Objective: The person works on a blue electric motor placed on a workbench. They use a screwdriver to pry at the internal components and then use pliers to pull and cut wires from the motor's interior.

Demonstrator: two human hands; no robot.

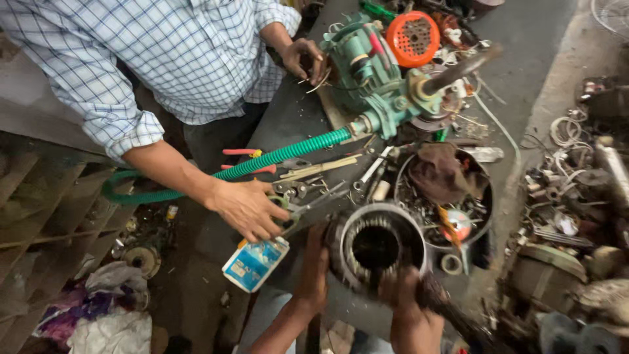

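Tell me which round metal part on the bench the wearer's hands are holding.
The hollow stator housing, gripped by left hand and right hand; the scrap-filled round bowl beside it goes untouched.

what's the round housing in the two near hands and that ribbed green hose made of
Round housing: apparently metal, dull grey with a brighter worn rim, held by the left hand and right hand. Green hose: likely flexible plastic, glossy, ribbed and curving.

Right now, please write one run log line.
left hand: grips motor stator | right hand: holds brush | co-worker's hand: on pliers
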